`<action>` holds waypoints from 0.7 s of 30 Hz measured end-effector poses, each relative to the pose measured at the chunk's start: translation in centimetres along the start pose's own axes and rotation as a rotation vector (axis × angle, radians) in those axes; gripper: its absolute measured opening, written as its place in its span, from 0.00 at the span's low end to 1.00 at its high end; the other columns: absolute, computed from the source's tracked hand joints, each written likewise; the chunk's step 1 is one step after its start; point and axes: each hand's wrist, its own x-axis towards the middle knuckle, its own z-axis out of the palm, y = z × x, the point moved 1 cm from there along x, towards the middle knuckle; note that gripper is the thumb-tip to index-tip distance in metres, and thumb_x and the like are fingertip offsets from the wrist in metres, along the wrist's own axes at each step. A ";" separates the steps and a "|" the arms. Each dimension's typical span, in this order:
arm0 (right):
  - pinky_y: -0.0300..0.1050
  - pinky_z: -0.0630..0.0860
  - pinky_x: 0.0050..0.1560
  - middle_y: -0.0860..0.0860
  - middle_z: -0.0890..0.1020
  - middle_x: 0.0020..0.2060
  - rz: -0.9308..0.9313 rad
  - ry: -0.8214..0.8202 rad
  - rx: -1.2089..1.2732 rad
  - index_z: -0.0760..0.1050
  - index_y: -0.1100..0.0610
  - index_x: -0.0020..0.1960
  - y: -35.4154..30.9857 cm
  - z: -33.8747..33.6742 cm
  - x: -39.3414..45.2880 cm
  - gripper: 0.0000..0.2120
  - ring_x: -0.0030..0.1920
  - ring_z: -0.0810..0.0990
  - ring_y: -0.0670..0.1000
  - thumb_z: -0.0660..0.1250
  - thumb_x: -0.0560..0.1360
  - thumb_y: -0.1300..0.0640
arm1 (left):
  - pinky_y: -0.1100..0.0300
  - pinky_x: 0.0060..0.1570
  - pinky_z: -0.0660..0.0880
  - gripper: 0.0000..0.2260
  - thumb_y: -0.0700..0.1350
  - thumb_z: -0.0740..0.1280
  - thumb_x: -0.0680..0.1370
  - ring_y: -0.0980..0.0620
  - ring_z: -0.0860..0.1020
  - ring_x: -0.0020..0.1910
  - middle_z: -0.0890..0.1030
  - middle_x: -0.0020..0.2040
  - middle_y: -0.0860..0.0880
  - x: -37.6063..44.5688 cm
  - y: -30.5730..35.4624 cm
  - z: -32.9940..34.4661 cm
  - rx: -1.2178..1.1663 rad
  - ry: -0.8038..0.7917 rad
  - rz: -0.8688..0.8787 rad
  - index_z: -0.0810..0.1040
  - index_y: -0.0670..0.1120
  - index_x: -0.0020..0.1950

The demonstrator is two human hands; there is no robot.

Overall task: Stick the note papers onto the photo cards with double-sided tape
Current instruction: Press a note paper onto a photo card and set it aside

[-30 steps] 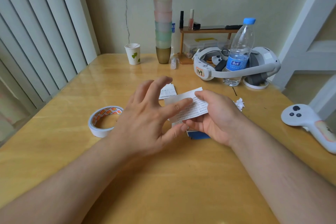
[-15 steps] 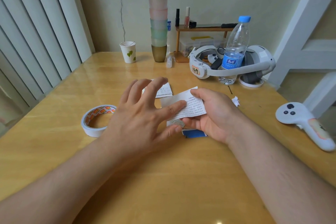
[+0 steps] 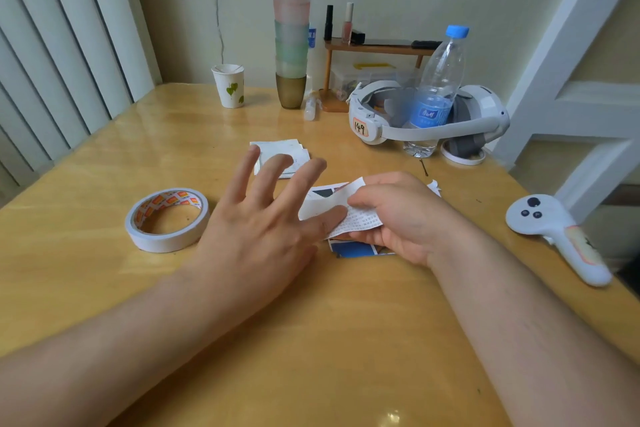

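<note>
Fingers, right: my right hand (image 3: 401,218) curls its fingers (image 3: 363,200) round a white printed note paper (image 3: 349,215), thumb on top.
Fingers, left: my left hand (image 3: 263,236) is spread; its thumb tip touches the paper's left end, the rest hold nothing.
Photo cards: blue-and-white glossy photo cards (image 3: 356,249) lie on the yellow wooden tabletop (image 3: 311,340) directly under the note.
Progress: I judge this note is being placed or pressed down; whether tape is under it, I cannot tell.
Left to do: a small stack of white note papers (image 3: 292,151) waits beyond my left hand.
Tape: the white roll of double-sided tape (image 3: 168,218) sits just left of my left hand.
Containers: the white paper cup with green leaves (image 3: 228,85), contents unseen; the clear plastic water bottle with a blue cap (image 3: 436,90) looks nearly empty.
</note>
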 end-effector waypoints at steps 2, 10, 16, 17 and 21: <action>0.43 0.81 0.36 0.61 0.88 0.49 -0.016 -0.035 -0.026 0.83 0.66 0.56 0.0 0.0 0.1 0.10 0.41 0.87 0.55 0.64 0.79 0.71 | 0.31 0.76 0.58 0.21 0.53 0.67 0.77 0.30 0.73 0.69 0.72 0.76 0.40 0.1 -0.1 0.1 -0.014 -0.002 -0.036 0.77 0.61 0.70; 0.47 0.82 0.44 0.65 0.86 0.52 -0.063 -0.050 0.080 0.80 0.67 0.58 -0.8 -0.4 -0.1 0.09 0.48 0.86 0.58 0.66 0.79 0.71 | 0.41 0.62 0.68 0.29 0.55 0.71 0.73 0.36 0.73 0.59 0.75 0.65 0.42 0.0 -0.6 0.4 -0.158 -0.011 -0.173 0.73 0.63 0.75; 0.45 0.83 0.45 0.60 0.88 0.51 -0.087 -0.086 0.183 0.81 0.63 0.58 -1.3 -0.4 -0.5 0.08 0.48 0.87 0.55 0.67 0.80 0.68 | 0.50 0.43 0.67 0.37 0.57 0.68 0.75 0.44 0.71 0.44 0.74 0.46 0.49 -0.2 -0.5 0.4 -0.173 -0.087 -0.192 0.59 0.61 0.84; 0.45 0.83 0.46 0.60 0.88 0.51 -0.082 -0.090 0.191 0.81 0.63 0.59 -1.3 -0.4 -0.5 0.08 0.48 0.87 0.55 0.68 0.80 0.67 | 0.50 0.42 0.67 0.38 0.56 0.68 0.75 0.44 0.71 0.44 0.74 0.45 0.49 -0.2 -0.5 0.6 -0.174 -0.093 -0.196 0.59 0.60 0.84; 0.39 0.81 0.36 0.60 0.87 0.46 -0.045 -0.095 0.214 0.81 0.65 0.57 -1.4 -0.7 -0.6 0.08 0.38 0.86 0.53 0.69 0.79 0.66 | 0.50 0.41 0.69 0.39 0.56 0.68 0.75 0.44 0.71 0.43 0.73 0.44 0.49 -0.2 -0.7 0.8 -0.168 -0.114 -0.203 0.56 0.62 0.84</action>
